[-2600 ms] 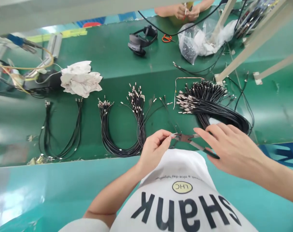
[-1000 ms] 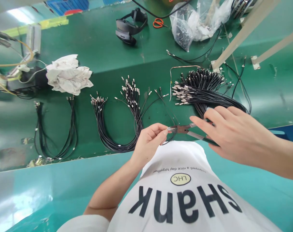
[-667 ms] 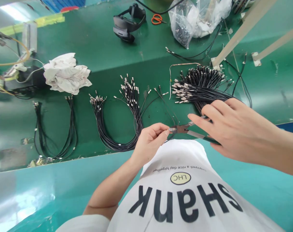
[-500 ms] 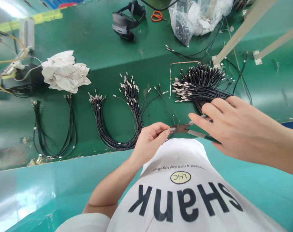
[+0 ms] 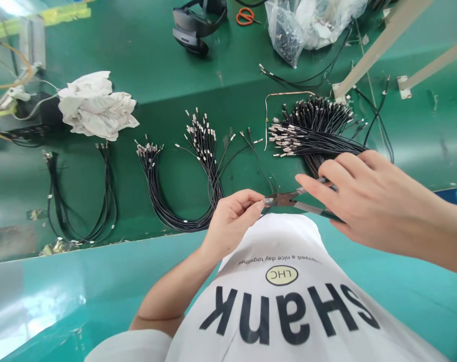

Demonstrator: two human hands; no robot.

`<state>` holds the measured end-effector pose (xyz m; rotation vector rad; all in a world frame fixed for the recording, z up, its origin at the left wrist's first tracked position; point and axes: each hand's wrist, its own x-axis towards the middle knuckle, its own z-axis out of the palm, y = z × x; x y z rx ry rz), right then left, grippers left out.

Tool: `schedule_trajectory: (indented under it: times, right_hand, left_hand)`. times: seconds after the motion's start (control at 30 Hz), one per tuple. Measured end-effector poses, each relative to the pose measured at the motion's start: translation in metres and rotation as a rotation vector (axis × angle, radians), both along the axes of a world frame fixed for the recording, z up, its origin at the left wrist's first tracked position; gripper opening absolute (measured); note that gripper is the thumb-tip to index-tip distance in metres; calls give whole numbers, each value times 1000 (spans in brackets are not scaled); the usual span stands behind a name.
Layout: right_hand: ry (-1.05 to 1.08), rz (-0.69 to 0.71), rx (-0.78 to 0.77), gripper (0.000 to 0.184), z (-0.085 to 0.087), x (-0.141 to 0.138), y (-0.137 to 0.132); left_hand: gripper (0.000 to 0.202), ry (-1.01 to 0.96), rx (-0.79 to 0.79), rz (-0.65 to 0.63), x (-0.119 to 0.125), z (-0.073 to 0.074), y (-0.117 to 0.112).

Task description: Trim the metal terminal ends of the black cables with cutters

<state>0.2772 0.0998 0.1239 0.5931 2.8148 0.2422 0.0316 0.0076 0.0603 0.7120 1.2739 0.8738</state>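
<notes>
My right hand [image 5: 364, 201] is wrapped round the handles of a pair of pliers [image 5: 287, 199], whose jaws point left. Those jaws meet the fingertips of my left hand [image 5: 234, 213], which is closed in a pinch on the small metal end of a black cable [image 5: 267, 200]. Most of that end is hidden by fingers and jaws. Beyond the pliers a few thin black cables [image 5: 261, 168] run over the green table. Just past my right hand lies a thick bundle of black cables [image 5: 311, 138] with pale metal ends.
To the left are a U-shaped cable bundle [image 5: 168, 208] and a smaller one [image 5: 68, 231]. A crumpled white cloth [image 5: 98, 105] lies behind them. Farther back are a black headset [image 5: 194, 30], orange-handled scissors [image 5: 245, 16] and plastic bags [image 5: 289, 37]. Slanted posts [image 5: 379, 50] stand at right.
The view has shifted slightly, so the table's things sit a little higher and the left ones farther left. Both hands and the pliers keep nearly the same pose.
</notes>
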Motion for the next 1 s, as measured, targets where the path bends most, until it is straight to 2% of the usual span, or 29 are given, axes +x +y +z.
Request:
schedule_trajectory:
  times: [0.47,0.63,1.0]
  right_hand:
    - [-15,-25,-48,59,5,-1,-6]
    - [16,-32,-72,52,3,-1,-7]
    - [-82,11,18,52,9,-4,-13]
  left_hand:
    - [14,-35,-14,43,2,-2,-6]
    - [14,-55,-1,56,2,-1,-7]
    - [14,-80,3,68,3,-1,-5]
